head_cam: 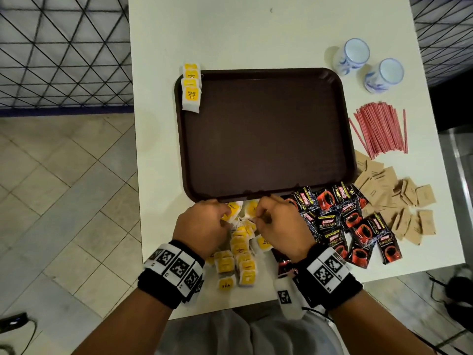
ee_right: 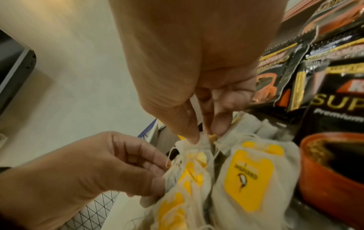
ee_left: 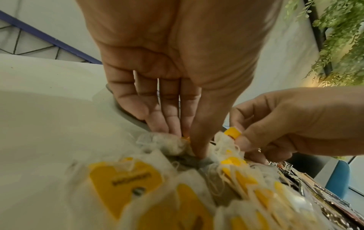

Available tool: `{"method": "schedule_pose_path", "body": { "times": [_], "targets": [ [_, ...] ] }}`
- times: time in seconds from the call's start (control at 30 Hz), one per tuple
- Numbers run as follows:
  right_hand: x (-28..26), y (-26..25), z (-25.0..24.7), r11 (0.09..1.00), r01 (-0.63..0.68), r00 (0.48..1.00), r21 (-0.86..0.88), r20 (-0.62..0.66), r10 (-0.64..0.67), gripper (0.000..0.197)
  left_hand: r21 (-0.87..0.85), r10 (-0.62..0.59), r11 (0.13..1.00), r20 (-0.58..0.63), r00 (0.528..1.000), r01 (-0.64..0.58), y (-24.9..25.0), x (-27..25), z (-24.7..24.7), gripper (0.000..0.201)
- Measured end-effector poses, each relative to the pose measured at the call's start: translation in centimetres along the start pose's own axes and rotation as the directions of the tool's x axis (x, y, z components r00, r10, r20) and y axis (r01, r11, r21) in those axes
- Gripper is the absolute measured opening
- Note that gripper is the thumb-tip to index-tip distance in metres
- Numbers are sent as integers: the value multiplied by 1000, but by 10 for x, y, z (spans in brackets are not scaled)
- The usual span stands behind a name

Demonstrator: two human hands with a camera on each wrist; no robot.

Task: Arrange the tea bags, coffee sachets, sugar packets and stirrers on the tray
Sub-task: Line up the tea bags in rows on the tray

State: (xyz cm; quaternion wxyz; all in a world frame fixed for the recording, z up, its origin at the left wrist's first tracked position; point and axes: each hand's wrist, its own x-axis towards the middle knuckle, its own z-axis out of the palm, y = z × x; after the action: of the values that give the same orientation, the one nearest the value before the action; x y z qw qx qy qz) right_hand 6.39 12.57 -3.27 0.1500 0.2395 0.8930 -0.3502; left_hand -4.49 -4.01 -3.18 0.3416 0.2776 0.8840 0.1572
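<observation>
A dark brown tray point(head_cam: 263, 134) lies mid-table, with three yellow-tagged tea bags point(head_cam: 191, 88) overlapping at its far left corner. A loose pile of tea bags point(head_cam: 240, 254) lies between the tray's near rim and the table edge. Both hands work at the pile's far end. My left hand point(head_cam: 225, 215) pinches one tea bag point(ee_left: 169, 143) between thumb and fingers point(ee_left: 167, 121). My right hand point(head_cam: 259, 216) pinches the top of another tea bag point(ee_right: 195, 149), its string tangled with its neighbours. Right of the pile lie black coffee sachets point(head_cam: 353, 221), brown sugar packets point(head_cam: 399, 201) and red stirrers point(head_cam: 378, 129).
Two blue-and-white cups point(head_cam: 355, 56) point(head_cam: 386, 74) stand at the far right beyond the tray. The white table point(head_cam: 230, 34) ends just left of the tray and pile, with tiled floor point(head_cam: 64, 188) below. The coffee sachets crowd my right wrist.
</observation>
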Motion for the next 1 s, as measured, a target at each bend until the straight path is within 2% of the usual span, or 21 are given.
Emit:
{"method": "schedule_pose_path", "body": {
  "times": [0.17, 0.33, 0.43, 0.53, 0.7, 0.87, 1.0],
  "targets": [
    [-2, -1, -11, 974, -44, 999, 221, 20, 41, 27, -21, 11, 1000, -40, 999, -12, -4, -3, 6, 17],
    [0, 1, -16, 918, -57, 998, 392, 11, 58, 33, -83, -27, 996, -138, 990, 16, -6, -4, 7, 15],
    [3, -1, -21, 879, -71, 997, 471, 2, 79, 34, -111, -52, 993, -112, 992, 40, 0, -5, 7, 13],
    [3, -5, -25, 830, -86, 995, 550, 14, 95, 26, -123, -66, 991, -67, 996, 57, 7, -7, 10, 21],
    [7, -1, -27, 832, -94, 995, 546, 18, 101, 28, -193, -22, 981, -72, 997, 8, 10, -9, 17, 36],
    [11, 1, -33, 841, -66, 996, 538, -15, 88, 21, -231, 21, 972, -121, 992, -49, 8, -7, 19, 50],
    [17, 5, -37, 846, -70, 994, 528, -37, 105, 39, -268, 25, 962, -77, 997, -45, 7, -2, 13, 53]
  ]
}}
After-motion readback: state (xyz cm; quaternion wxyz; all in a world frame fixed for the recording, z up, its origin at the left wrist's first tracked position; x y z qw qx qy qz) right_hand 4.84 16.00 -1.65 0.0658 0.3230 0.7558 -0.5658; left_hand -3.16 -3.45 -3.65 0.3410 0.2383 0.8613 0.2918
